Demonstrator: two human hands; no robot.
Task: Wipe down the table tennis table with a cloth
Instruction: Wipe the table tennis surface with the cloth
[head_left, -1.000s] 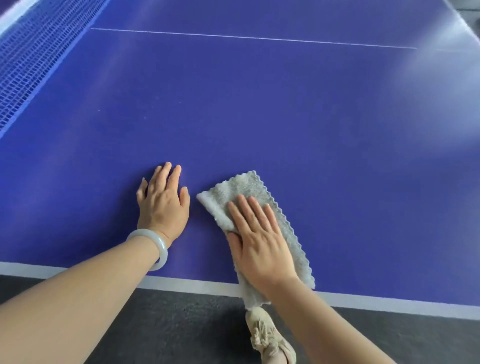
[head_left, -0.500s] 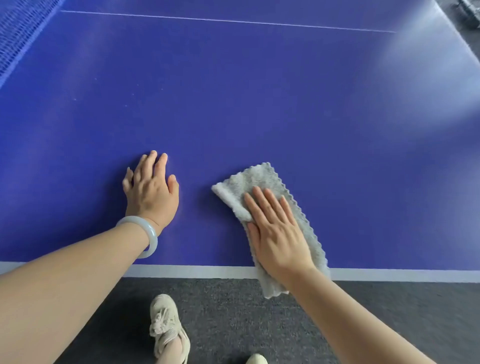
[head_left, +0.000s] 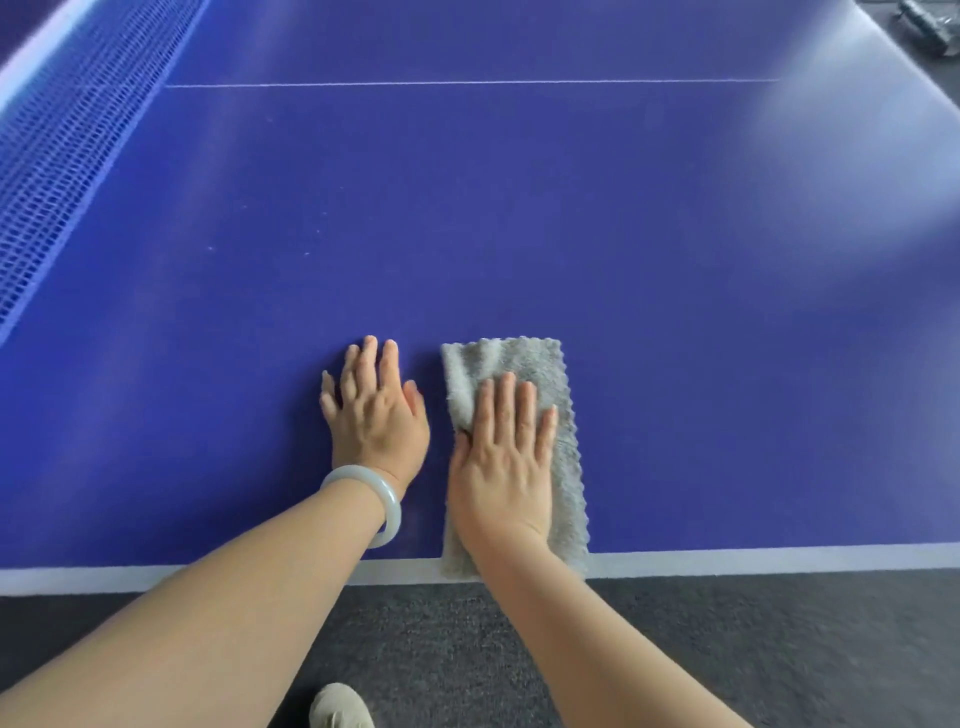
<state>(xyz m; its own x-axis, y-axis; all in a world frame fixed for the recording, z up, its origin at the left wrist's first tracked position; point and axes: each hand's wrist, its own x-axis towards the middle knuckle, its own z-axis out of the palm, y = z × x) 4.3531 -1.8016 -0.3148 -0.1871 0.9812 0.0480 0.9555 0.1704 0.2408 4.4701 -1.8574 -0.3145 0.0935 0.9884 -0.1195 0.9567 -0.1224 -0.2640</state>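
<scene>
Directly under right grip, cloth

The table has a deep blue, matte top with a white stripe along its near edge and a thin white line crossing farther back. Its blue mesh net stands at the left. Pale glare washes over the far right corner.

The cloth is grey and fluffy (its edges are scalloped). It is folded into a long strip and lies flat on the top, pointing away from the near edge, with its near end over the white stripe.
</scene>
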